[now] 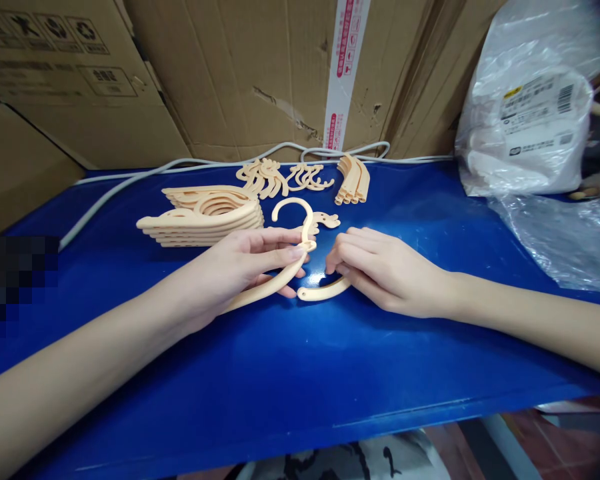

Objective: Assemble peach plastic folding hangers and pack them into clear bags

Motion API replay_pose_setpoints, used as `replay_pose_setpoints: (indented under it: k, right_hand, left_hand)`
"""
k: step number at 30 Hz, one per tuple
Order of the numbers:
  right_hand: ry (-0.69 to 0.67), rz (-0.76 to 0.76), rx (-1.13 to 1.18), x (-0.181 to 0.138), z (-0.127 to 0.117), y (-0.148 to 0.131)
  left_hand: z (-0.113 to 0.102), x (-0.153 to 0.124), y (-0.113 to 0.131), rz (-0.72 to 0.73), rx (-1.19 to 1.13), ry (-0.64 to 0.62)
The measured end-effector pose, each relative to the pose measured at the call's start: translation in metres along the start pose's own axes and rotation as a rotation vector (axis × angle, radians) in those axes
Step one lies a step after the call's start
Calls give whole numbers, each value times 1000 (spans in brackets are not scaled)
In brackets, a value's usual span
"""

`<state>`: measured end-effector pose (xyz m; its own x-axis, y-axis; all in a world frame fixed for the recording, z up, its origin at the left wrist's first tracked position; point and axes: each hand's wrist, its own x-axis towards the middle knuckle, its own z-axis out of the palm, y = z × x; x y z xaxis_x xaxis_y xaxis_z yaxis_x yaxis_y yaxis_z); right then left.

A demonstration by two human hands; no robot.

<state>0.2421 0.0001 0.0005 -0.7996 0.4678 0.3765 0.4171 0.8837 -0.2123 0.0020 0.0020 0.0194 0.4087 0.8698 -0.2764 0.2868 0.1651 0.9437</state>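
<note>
My left hand (240, 270) is closed around a peach plastic hanger arm with a hook (293, 220) at its top, held just above the blue table (280, 380). My right hand (380, 270) pinches a second curved peach arm piece (323, 291) that lies on the table beside the first. The two pieces nearly meet between my hands. Behind my left hand sits a stack of finished peach hangers (205, 217).
A pile of loose hooks (280, 177) and a bundle of curved arm pieces (354, 180) lie at the back. A white cable (130, 180) runs along the table's rear. Cardboard boxes (230, 73) stand behind, and a plastic bag (530, 113) lies at the right.
</note>
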Motion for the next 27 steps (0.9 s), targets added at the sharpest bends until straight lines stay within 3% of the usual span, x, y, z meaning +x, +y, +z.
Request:
replay_pose_setpoints:
  k: [8,13,18,27]
  right_hand:
    - [-5,-56,22,-2,1,1]
    - [-8,-72,52,-2,1,2]
    - [78,0,83,-4,0,-1]
    - [2,82,-1,-7,-1,-3]
  left_hand:
    - [-3,2,3,-37,-176,-134]
    - [-6,1,1,-79,-171,-97]
    - [-3,2,5,-66,-151,-88]
    - [-2,1,5,-61,-112,-89]
